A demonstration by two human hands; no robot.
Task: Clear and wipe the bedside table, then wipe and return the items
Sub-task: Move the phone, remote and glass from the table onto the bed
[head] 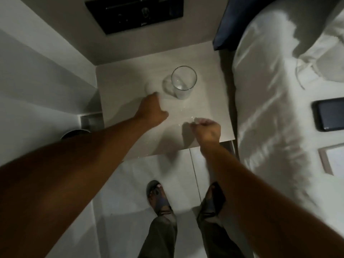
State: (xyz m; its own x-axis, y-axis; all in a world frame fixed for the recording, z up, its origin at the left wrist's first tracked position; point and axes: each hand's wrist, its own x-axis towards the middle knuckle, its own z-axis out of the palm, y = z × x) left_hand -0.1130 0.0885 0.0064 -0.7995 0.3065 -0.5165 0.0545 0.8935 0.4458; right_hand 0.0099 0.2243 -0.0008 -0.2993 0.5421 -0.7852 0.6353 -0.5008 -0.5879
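Note:
The pale wooden bedside table point(208, 94) carries a clear empty drinking glass point(183, 82), upright near its middle. My left hand point(151, 109) reaches over the table just left of the glass, its fingertips at a faint, blurred pale shape point(151, 88) that I cannot identify. Near the table's front edge my right hand point(207, 130) is closed around a small white wipe point(197, 120) that pokes out above the knuckles. Small white specks point(183, 108) lie scattered on the tabletop between the hands.
The bed with white sheets and a pillow point(264, 90) runs along the right. On it lie a dark phone point(329, 114) and a framed card point(333, 159). A black wall panel point(134, 13) hangs behind the table. A round bin point(74, 134) stands at the left.

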